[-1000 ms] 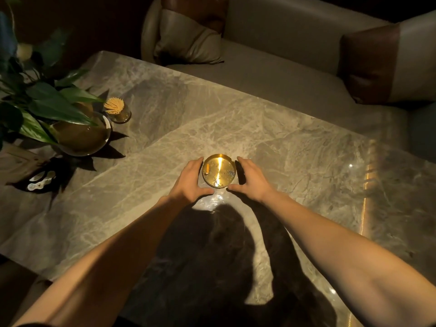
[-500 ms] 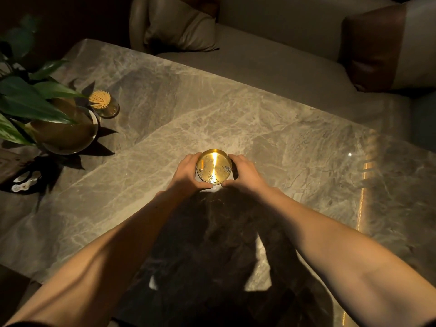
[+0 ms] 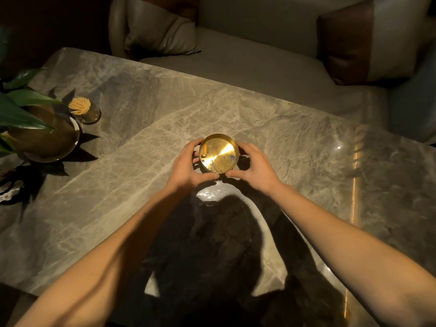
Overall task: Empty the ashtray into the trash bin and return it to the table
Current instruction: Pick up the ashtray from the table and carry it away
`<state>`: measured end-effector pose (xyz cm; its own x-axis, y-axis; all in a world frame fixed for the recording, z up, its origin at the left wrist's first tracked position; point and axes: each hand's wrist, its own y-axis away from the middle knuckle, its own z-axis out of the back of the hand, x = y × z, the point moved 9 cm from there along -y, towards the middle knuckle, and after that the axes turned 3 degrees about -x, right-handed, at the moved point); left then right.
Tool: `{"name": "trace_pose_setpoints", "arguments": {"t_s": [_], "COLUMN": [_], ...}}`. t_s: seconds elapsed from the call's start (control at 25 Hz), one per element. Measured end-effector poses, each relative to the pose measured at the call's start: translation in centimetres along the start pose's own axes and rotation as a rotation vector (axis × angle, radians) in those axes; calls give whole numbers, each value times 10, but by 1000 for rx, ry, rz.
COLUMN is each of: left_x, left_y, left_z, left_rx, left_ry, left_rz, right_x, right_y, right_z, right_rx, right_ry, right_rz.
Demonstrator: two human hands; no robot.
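A round brass ashtray is gripped between both my hands above the middle of the grey marble table. It holds a cigarette butt at its left rim and some ash specks. My left hand wraps its left side, and my right hand wraps its right side. The ashtray looks slightly raised and tilted toward me, with a shadow beneath it. No trash bin is in view.
A potted plant in a brass bowl and a toothpick holder stand at the table's left. A small white object lies at the left edge. A sofa with cushions runs behind the table.
Both hands have closed around the ashtray from its sides. It now appears lifted a little off the table and tilted toward me.
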<state>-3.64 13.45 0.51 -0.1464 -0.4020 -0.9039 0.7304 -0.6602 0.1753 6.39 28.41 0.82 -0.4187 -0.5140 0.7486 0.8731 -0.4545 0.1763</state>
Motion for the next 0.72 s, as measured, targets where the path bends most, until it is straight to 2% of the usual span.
{"name": "trace_pose_setpoints", "arguments": {"t_s": [0.28, 0.52, 0.72], "left_x": [-51, -111, -160], "left_y": [20, 40, 61], "left_z": [-49, -99, -146], "left_rx": [66, 195, 177], "left_ry": [54, 22, -7], "left_rz": [-82, -266, -353], "right_x": [-14, -35, -43], "right_y": [55, 101, 146], "right_z": [66, 121, 179], "right_rx": [-117, -80, -253], "right_ry": [-78, -47, -62], "right_rz": [20, 73, 114]}}
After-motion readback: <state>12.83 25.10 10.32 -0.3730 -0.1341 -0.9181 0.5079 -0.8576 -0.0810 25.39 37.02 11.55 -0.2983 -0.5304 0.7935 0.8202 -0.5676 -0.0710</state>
